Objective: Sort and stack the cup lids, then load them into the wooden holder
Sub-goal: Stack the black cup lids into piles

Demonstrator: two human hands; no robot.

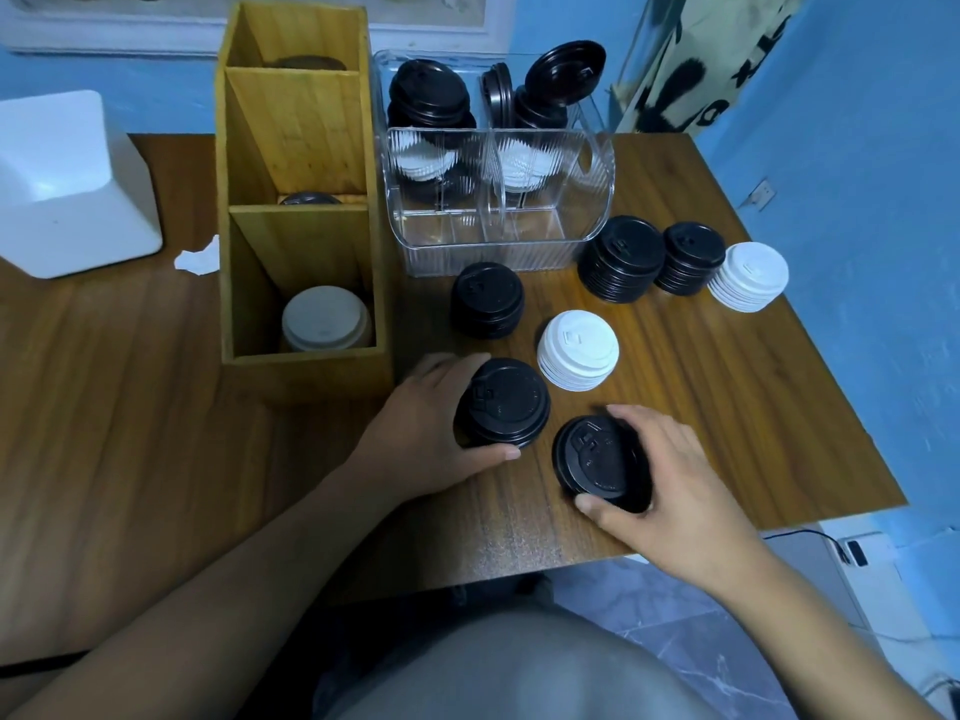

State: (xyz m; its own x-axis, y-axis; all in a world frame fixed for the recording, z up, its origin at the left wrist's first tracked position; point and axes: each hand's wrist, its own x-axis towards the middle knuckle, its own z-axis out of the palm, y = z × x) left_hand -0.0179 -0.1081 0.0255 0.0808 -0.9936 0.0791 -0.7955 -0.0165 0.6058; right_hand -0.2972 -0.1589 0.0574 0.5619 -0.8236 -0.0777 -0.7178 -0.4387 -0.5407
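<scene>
Wood-grain table (130, 407), blue walls (857, 122) behind. Raised marks on the lid tops are too blurred to read.

Left hand (431, 423) grasps black stack A (506, 402): fingers curved round the far side, thumb along the near rim. The stack sits on the table.

Right hand (670, 480) grasps black stack B (597, 462): thumb at the near edge, fingers over the far edge. This stack is tilted toward the left. A and B are near each other but apart.

Just beyond the hands stand white stack C (577, 350) and, past it, black stack D (487, 299), both upright.

Far right is a close row of three stacks: big black (622, 259), small black (691, 258), white (750, 277).

Wooden holder (306, 148) stands left of the hands, with three compartments:
- Near: pale lids (326, 319).
- Middle: a dark lid edge (310, 199).
- Far: a dark lid (311, 63).

Clear bin (587, 189) sits just right of the holder. White lids (423, 161) show in its front sections and black lids (428, 93) are piled behind, one leaning on edge.

White box (72, 184) is at far left, with a paper scrap (197, 259) between it and the holder.
</scene>
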